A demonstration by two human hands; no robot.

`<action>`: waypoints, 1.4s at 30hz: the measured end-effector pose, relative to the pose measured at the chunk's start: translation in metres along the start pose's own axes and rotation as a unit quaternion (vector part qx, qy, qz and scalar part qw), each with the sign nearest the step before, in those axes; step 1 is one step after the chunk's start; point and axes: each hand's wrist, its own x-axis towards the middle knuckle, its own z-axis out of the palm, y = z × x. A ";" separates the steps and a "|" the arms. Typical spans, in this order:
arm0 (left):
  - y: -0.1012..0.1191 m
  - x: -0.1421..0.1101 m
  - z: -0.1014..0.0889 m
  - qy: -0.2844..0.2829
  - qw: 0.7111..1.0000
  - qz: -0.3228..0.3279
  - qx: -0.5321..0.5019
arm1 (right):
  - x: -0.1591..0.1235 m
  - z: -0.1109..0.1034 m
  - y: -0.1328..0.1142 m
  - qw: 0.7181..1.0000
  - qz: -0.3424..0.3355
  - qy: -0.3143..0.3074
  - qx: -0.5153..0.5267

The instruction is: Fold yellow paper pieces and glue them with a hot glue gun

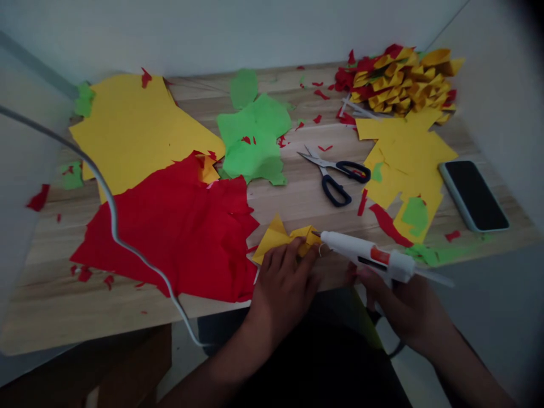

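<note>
At the near edge of the wooden desk [276, 203], the left hand [283, 277] clamps a folded yellow paper piece [271, 239], gluing apparently unfinished, the right hand [410, 311] clasps a white plastic glue gun [351, 245], and finished-looking yellow-and-red folded-paper pieces [403, 85] occupy the far right corner.

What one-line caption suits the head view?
Right hand aims a white glue gun at folded yellow paper held by the left hand, scissors lying open beyond.

On the counter [287, 205], a dark-screened smartphone [474, 195] lies at right, open scissors [325, 164] to its left; a pale cable [113, 218] crosses farther left.
</note>
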 end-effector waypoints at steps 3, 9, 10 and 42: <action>-0.001 0.000 0.001 0.019 0.999 -0.020 -0.025 | 0.006 0.001 0.000 0.999 -0.015 -0.027 -0.012; -0.001 0.002 0.000 0.025 0.999 -0.014 -0.024 | 0.004 -0.001 -0.005 0.999 -0.034 0.019 -0.019; 0.000 0.002 0.000 0.022 1.000 -0.011 -0.019 | 0.003 -0.002 -0.007 0.999 -0.034 0.018 -0.016; -0.004 0.000 -0.006 0.022 0.998 -0.003 -0.065 | 0.016 0.009 -0.001 0.998 -0.004 -0.040 -0.038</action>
